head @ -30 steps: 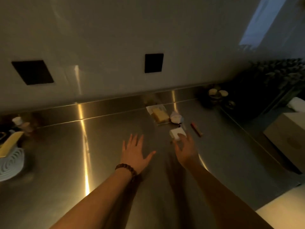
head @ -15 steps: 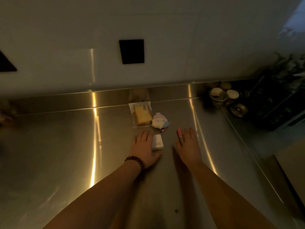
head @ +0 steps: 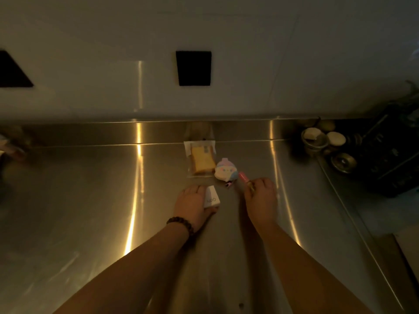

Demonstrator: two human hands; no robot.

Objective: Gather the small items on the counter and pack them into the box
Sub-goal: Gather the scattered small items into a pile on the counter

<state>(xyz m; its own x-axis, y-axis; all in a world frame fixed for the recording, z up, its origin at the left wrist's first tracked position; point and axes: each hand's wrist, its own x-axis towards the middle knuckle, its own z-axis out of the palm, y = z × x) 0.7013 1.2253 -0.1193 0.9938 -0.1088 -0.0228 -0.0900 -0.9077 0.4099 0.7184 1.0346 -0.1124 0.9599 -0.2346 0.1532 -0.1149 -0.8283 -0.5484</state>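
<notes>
On the steel counter (head: pixel 90 200), my left hand (head: pixel 192 206) with a bead bracelet grips a small white box (head: pixel 212 197) between fingers and thumb. My right hand (head: pixel 261 198) is closed around a pink and gold tube (head: pixel 246 179), whose pink end sticks out toward the back. Just beyond the hands lie a pastel round charm (head: pixel 225 169) and a clear-wrapped yellow cake slice (head: pixel 201 160). The packing box is not in view.
Small jars and tins (head: pixel 324 141) cluster at the back right beside a dark rack (head: pixel 394 152). A black square outlet (head: pixel 193 68) sits on the wall. The counter's right edge (head: pixel 362 241) runs diagonally, with a pale corner (head: pixel 408 243) below it.
The view swung right and centred on the items. My left hand closed on the white box and my right hand curled around the pink tube.
</notes>
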